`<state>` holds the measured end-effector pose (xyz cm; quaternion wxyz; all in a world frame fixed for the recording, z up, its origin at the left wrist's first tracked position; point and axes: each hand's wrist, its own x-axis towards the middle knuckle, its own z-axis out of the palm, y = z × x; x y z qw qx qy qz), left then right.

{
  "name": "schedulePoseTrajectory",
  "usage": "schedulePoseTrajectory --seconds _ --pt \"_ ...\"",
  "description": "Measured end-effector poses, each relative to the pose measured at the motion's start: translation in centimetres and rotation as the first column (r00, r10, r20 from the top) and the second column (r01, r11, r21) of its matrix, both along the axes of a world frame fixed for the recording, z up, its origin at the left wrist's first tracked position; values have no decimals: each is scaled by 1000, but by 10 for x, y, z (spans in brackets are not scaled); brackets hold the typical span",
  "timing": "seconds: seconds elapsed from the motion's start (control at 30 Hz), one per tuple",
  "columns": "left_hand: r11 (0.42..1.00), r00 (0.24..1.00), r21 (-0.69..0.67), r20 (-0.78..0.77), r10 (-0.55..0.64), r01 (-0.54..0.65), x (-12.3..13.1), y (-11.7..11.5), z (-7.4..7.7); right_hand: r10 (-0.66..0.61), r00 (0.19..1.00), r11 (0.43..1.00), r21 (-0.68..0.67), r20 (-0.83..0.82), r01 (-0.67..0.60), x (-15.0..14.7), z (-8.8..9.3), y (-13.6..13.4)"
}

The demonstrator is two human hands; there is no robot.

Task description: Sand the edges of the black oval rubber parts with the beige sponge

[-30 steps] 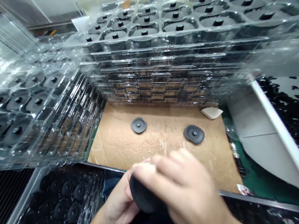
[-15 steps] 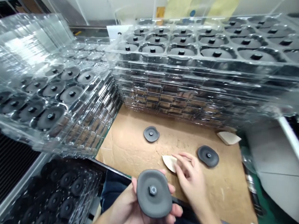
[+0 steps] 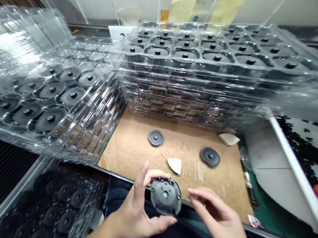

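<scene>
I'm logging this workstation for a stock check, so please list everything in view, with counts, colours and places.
held disc: one, dark grey, in the left hand
loose discs: two, dark grey, apart on the cardboard
wedge pieces: two, cream, on the cardboard, middle and far right corner
cardboard sheet: one, brown, bench middle
tray stacks: two, clear, filled with dark discs, back and left
low tray: one, clear, dark discs, lower left
left hand: gripping the held disc
right hand: open, beside it
</scene>
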<state>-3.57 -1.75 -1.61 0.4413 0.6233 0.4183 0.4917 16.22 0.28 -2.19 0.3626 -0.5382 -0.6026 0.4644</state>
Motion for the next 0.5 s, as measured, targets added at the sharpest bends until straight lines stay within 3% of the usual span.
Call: schedulePoseTrajectory --seconds 0.1,0.27,0.5 --pt "999 1000 -37 9 -25 25 0 -2 4 18 985 987 -155 -172 -45 -4 25 -4" --pt "973 989 -208 131 -70 97 1 -8 13 375 907 871 -262 -192 -415 -16 55 9" --pt "897 929 -379 361 -81 226 6 -21 21 316 783 753 -359 -536 -551 -19 60 7"
